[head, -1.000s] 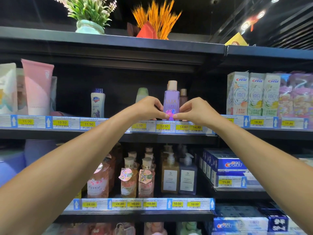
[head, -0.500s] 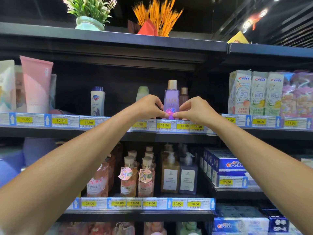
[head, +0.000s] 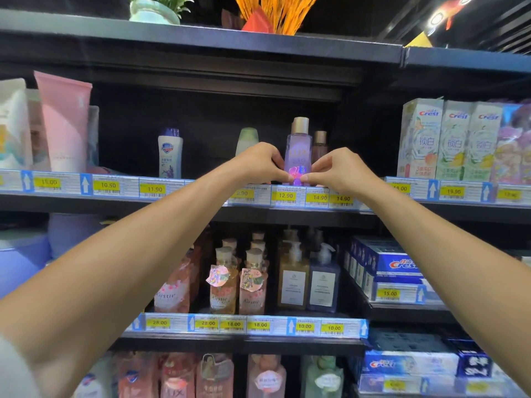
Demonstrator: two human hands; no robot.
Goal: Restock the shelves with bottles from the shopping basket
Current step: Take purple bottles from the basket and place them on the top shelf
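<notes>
A tall purple bottle [head: 298,150] with a beige cap stands upright at the front of the upper shelf [head: 184,203], above the 12.90 price tag. My left hand [head: 263,165] pinches its lower left side and my right hand [head: 334,168] pinches its lower right side, the fingertips meeting by the pink flower on its label. A brown-capped bottle [head: 319,143] stands just behind it on the right, and a pale green bottle [head: 247,140] behind on the left. The shopping basket is out of view.
A white bottle [head: 170,153] stands further left on the same shelf, with pink tubes [head: 64,122] at the far left and Crest boxes [head: 448,139] to the right. The shelf below holds pink Kustie bottles [head: 224,282] and pump bottles [head: 309,277]. Potted plants [head: 153,8] sit on top.
Both hands stay pinched on the purple bottle's base. Only the head view has shifted slightly; the bottle has hardly moved.
</notes>
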